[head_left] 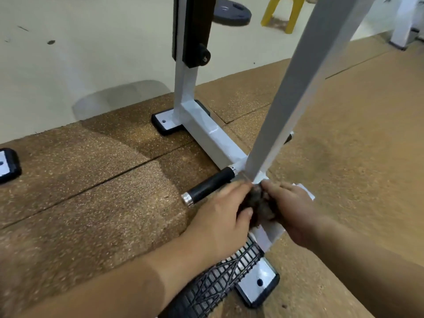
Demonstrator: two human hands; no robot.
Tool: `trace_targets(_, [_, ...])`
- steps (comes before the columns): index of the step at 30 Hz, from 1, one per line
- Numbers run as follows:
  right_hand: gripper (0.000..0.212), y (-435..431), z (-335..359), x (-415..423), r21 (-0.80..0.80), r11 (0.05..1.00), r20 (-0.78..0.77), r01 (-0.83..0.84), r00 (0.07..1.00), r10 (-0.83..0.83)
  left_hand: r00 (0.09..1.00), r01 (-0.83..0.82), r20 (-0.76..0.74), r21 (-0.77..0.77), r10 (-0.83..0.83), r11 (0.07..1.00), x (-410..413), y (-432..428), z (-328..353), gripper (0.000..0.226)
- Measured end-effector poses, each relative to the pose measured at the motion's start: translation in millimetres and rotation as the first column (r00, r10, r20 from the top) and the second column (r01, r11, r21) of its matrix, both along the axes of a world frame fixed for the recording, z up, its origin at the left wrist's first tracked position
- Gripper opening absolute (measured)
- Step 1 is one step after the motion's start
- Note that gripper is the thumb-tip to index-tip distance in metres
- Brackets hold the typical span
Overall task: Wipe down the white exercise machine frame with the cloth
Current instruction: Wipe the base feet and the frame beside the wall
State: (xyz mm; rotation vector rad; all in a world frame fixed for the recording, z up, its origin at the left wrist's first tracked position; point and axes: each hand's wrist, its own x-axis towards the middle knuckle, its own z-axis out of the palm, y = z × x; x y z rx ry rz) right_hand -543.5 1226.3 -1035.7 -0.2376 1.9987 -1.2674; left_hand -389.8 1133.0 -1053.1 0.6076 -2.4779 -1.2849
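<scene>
The white exercise machine frame (211, 131) runs as a low bar along the brown mat, with an upright post at its far end and a slanted white bar (298, 83) rising from its middle. A dark, bunched cloth (259, 203) sits on the low bar at the foot of the slanted bar. My left hand (220, 214) grips the cloth from the left, thumb curled over it. From the right, my right hand (291, 207) holds the same cloth, fingers bent around it. Most of the cloth is hidden between the hands.
A black foam-covered peg (210, 185) with chrome ends sticks out left of the joint. A black ribbed footplate (218, 288) and a bolt foot (258, 282) lie near me. A black weight plate (231, 11) and yellow stool (284, 10) stand on the pale floor behind.
</scene>
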Motion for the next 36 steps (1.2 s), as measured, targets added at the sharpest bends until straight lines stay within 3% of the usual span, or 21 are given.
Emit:
trace_targets(2, [0.033, 0, -6, -6, 0.159, 0.987, -0.436, -0.029, 0.895, 0.096, 0.996, -0.027, 0.08, -0.019, 0.028, 0.999, 11, 4, -13, 0.034])
trace_targets(4, [0.027, -3, -13, -4, 0.269, 0.949, -0.672, -0.166, 0.673, 0.309, 0.983, 0.017, 0.182, -0.046, -0.009, 0.999, 22, 10, -25, 0.027])
trace_targets(7, [0.015, -11, -24, -2, 0.415, 0.823, -0.818, -0.388, 0.238, 0.524, 0.973, 0.008, 0.23, -0.009, -0.006, 1.0, 32, 14, -33, 0.029])
trace_targets(9, [0.028, -15, -34, -12, 0.573, 0.708, -0.795, -0.413, -0.072, 0.602, 0.966, -0.016, 0.26, -0.006, 0.017, 1.0, 35, 12, -35, 0.036])
trace_targets(10, [0.031, -14, -40, -18, 0.614, 0.691, -0.782, -0.38, -0.179, 0.597, 0.962, -0.017, 0.274, -0.004, 0.018, 1.0, 36, 11, -35, 0.038])
trace_targets(11, [0.031, -11, -46, -24, 0.61, 0.713, -0.792, -0.346, -0.227, 0.567, 0.958, -0.015, 0.285, 0.004, 0.013, 1.0, 37, 10, -36, 0.039])
trace_targets(12, [0.03, -6, -50, -28, 0.568, 0.755, -0.823, -0.328, -0.202, 0.531, 0.956, -0.014, 0.293, 0.014, 0.01, 1.0, 38, 10, -37, 0.039])
trace_targets(13, [0.03, -1, -53, -30, 0.499, 0.804, -0.864, -0.323, -0.108, 0.493, 0.954, -0.015, 0.3, 0.022, 0.008, 1.0, 39, 10, -37, 0.038])
trace_targets(16, [0.029, 4, -53, -23, 0.342, 0.912, -0.849, -0.227, 0.341, 0.403, 0.951, -0.03, 0.309, 0.041, 0.016, 0.999, 38, 10, -41, 0.038])
trace_targets(17, [0.028, 3, -54, -20, 0.321, 0.928, -0.825, -0.19, 0.424, 0.373, 0.951, -0.04, 0.309, 0.049, 0.023, 0.998, 37, 10, -42, 0.038])
trace_targets(22, [0.034, -8, -56, -7, 0.327, 0.945, -0.854, -0.011, 0.426, 0.301, 0.95, -0.067, 0.311, 0.087, 0.037, 0.994, 32, 11, -48, 0.038])
trace_targets(25, [0.055, -17, -56, 1, 0.48, 0.875, -0.761, 0.07, 0.529, 0.375, 0.95, -0.099, 0.306, 0.118, 0.058, 0.988, 34, 11, -50, 0.038])
trace_targets(28, [0.074, -23, -50, -6, 0.592, 0.802, -0.71, 0.078, 0.521, 0.474, 0.952, -0.117, 0.298, 0.142, 0.071, 0.983, 36, 11, -51, 0.038])
trace_targets(30, [0.069, -21, -44, -18, 0.617, 0.787, -0.683, 0.018, 0.509, 0.524, 0.955, -0.116, 0.289, 0.151, 0.068, 0.982, 36, 10, -51, 0.039])
trace_targets(34, [0.045, -5, -39, -39, 0.389, 0.889, -0.698, -0.239, 0.554, 0.454, 0.957, -0.113, 0.285, 0.181, 0.058, 0.977, 36, 9, -51, 0.038])
trace_targets(36, [0.039, -1, -38, -42, 0.335, 0.909, -0.718, -0.249, 0.557, 0.417, 0.96, -0.099, 0.278, 0.186, 0.045, 0.978, 34, 9, -50, 0.037])
